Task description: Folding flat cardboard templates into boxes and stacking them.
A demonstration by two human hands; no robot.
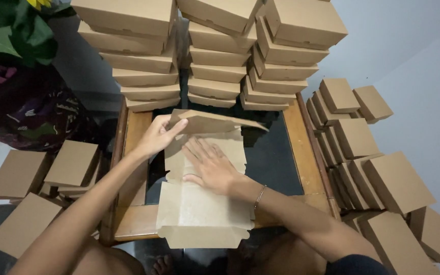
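A flat brown cardboard box blank (199, 214) lies unfolded on a small table with a dark glass top and wooden rim (296, 147). My left hand (159, 135) grips the blank's far flap (215, 122) and holds it raised and bent toward me. My right hand (212, 165) lies flat, fingers spread, pressing down on the blank's middle panel just below the fold. A thin bracelet sits on my right wrist.
Three tall stacks of folded brown boxes (215, 56) stand at the table's far edge. More closed boxes are piled on the floor at the right (362, 153) and at the left (52, 173). A dark patterned pot with green leaves (21, 102) stands at the upper left.
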